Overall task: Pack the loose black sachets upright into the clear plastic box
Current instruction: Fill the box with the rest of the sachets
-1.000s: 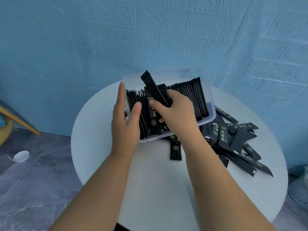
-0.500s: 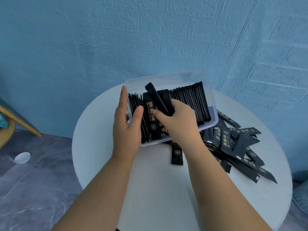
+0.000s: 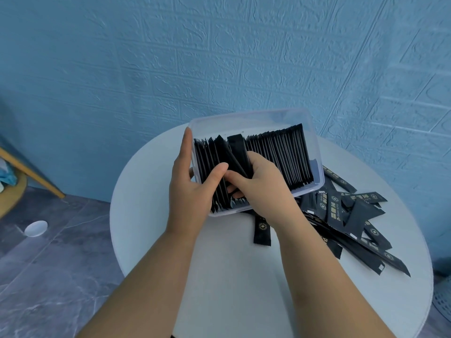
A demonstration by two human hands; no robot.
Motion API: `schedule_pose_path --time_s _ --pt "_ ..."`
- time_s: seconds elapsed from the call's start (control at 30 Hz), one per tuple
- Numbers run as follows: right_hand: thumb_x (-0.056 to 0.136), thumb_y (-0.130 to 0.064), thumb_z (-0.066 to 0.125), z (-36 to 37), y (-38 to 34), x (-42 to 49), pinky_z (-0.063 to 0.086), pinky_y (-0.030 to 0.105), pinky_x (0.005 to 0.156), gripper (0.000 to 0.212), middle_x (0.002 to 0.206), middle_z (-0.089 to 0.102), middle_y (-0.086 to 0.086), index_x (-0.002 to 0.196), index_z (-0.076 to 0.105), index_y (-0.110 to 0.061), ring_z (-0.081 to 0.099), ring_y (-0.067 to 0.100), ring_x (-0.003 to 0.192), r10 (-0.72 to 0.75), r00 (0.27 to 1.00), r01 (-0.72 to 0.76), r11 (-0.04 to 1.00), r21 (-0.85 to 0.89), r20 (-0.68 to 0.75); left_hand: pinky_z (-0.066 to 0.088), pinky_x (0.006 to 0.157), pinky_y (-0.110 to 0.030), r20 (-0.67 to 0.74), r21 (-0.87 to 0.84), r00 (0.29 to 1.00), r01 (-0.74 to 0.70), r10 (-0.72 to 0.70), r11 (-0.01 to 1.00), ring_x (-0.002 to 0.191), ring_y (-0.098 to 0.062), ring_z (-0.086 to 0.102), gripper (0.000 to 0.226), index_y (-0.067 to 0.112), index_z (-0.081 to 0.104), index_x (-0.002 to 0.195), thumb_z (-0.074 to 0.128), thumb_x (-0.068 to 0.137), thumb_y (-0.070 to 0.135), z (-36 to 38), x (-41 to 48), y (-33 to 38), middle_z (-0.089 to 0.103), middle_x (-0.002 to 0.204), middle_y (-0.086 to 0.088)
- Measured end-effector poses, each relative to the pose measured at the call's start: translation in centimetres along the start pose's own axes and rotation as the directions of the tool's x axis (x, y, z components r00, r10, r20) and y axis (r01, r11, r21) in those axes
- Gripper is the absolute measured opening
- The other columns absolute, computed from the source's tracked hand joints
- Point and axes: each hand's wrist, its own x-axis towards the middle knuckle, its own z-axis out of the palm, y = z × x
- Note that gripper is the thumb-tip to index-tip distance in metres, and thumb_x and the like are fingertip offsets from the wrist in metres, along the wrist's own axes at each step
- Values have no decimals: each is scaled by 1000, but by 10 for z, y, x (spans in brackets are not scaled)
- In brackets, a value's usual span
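The box (image 3: 249, 116) sits on the table (image 3: 219, 276), upright sachets (image 3: 280, 154) inside it, loose sachets (image 3: 353, 215) piled just right of it.

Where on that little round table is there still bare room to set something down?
Bare: the strip of table left of the clear box, out to the table's edge, and the near part around the forearms. Crowded: the right side, heaped with loose sachets beside the box.
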Motion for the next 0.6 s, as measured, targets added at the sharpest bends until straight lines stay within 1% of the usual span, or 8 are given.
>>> schedule_pose_path --time_s 0.07,0.17,0.2,0.27,0.33,0.43,0.5,0.6 --pt "88 -19 63 1 0 0 57 23 62 13 78 65 -4 99 60 -13 63 5 64 -1 1000 1 1000 -1 -3 29 101 -8 -1 -3 1000 3 -3 1000 121 24 32 73 58 22 130 68 85 22 0 0 -1 33 124 42" --pt "89 -22 63 1 0 -1 57 27 65 12 80 66 -3 99 61 -17 64 7 66 -26 1000 25 999 -46 -18 29 108 -19 1 -11 1000 2 -2 1000 128 15 33 71 62 23 127 67 84 27 0 0 -2 34 131 38" --pt "89 -23 62 2 1 -2 57 29 67 12 79 66 -2 99 62 -16 64 8 67 -48 998 46 996 -80 -27 27 108 -16 1 -9 1000 0 0 1000 127 17 31 71 62 23 127 67 86 24 0 0 -1 32 132 39" --pt "91 -25 60 3 1 -2 55 29 69 13 76 65 -4 101 62 -17 63 9 68 -88 996 82 987 -136 -35 23 101 -2 -1 -7 1000 2 -2 1000 119 29 26 70 59 22 127 64 88 20 1 0 0 30 128 42" --pt "93 -25 56 3 2 -2 53 24 66 13 74 62 -10 103 60 -18 60 6 69 -121 993 117 978 -174 -13 22 99 1 -3 -13 1000 4 -4 1000 117 32 24 69 59 22 126 63 88 19 0 0 0 30 128 41" --pt "97 -25 48 5 1 -4 47 14 69 20 87 60 -14 115 55 -19 57 0 81 -147 987 158 965 -209 70 25 111 -15 3 -14 1000 6 -6 1000 124 24 26 69 61 23 126 62 89 18 1 0 0 32 133 36" --pt "99 -25 43 6 3 -5 46 17 80 24 102 60 -10 120 53 -19 56 3 95 -154 983 170 967 -189 97 26 114 -27 -5 -3 1000 4 -4 1000 130 15 29 69 61 23 125 62 89 17 1 0 1 34 135 32" --pt "100 -19 37 7 5 -4 39 12 77 22 97 49 -11 114 53 -16 48 -4 87 -183 977 200 962 -186 107 29 114 -32 -6 5 1000 0 0 1000 132 7 33 70 62 23 126 63 89 18 1 0 2 35 137 29"
